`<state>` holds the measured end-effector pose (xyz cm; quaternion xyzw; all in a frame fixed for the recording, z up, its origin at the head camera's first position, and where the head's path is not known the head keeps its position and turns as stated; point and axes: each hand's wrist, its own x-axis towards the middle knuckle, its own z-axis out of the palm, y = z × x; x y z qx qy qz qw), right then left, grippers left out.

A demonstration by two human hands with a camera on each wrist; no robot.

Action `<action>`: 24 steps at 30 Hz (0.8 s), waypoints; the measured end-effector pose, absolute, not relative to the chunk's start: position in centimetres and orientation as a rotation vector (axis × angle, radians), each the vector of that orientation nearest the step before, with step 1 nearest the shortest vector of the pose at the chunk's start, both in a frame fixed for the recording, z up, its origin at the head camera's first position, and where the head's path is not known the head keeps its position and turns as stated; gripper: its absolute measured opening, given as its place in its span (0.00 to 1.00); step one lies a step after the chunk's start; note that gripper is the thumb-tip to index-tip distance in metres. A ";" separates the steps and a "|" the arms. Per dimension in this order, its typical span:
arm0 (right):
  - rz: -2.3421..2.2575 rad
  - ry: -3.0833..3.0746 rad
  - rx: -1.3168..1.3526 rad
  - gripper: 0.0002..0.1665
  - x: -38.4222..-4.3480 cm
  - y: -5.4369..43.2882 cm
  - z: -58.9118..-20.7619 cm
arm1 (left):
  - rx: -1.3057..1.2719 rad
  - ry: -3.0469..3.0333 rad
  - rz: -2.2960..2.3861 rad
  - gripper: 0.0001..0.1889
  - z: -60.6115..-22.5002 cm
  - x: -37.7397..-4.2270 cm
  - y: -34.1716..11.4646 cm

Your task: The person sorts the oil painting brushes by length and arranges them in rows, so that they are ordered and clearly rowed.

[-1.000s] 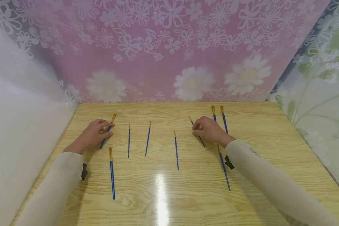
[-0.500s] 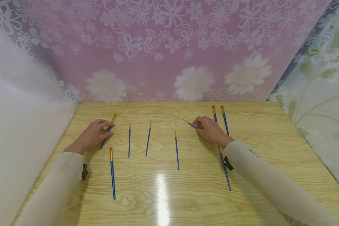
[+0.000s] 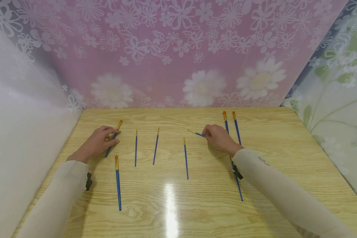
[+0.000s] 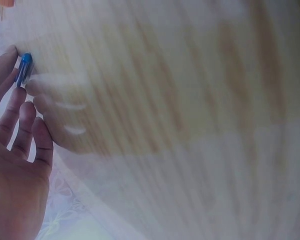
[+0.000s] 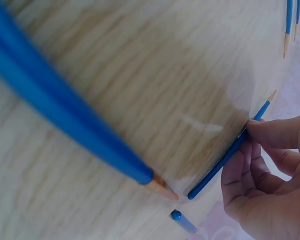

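Note:
My right hand (image 3: pixel 220 137) pinches a thin paintbrush (image 3: pixel 199 134) by its blue handle, gold tip pointing left. In the right wrist view, thumb and fingers hold this brush (image 5: pixel 215 171) low over the wood, and its handle end sticks out past the fingers. At the left, my left hand (image 3: pixel 96 142) rests over a wider paintbrush (image 3: pixel 119 124) with an orange-brown head, fingers and thumb loosely spread. The left wrist view shows the blue handle end (image 4: pixel 24 67) between thumb and forefinger; the hand covers the middle of that brush in the head view.
Between the hands lie several thin paintbrushes, one of them nearest the right hand (image 3: pixel 185 160). A thicker brush (image 3: pixel 118 185) lies in front at left. Two flat brushes (image 3: pixel 237 127) are behind the right wrist, and another brush (image 3: pixel 239 188) passes under the right sleeve. Floral cloth (image 3: pixel 166 66) hangs behind the table.
The thin brush in my right hand has swung from steeply slanted to nearly level, its tip moving left and down. My left hand stays where it was.

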<state>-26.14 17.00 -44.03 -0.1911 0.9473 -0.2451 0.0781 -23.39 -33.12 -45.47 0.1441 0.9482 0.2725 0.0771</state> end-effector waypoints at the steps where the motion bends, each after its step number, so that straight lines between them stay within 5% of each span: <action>1: -0.729 2.839 -0.577 0.12 -26.1 17.0 -44.0 | 0.433 2.840 0.816 0.26 -45.5 -23.4 -33.1; 24: -0.879 2.828 -0.457 0.15 -23.0 22.3 -40.2 | 0.442 2.850 0.805 0.26 -45.6 -23.4 -33.2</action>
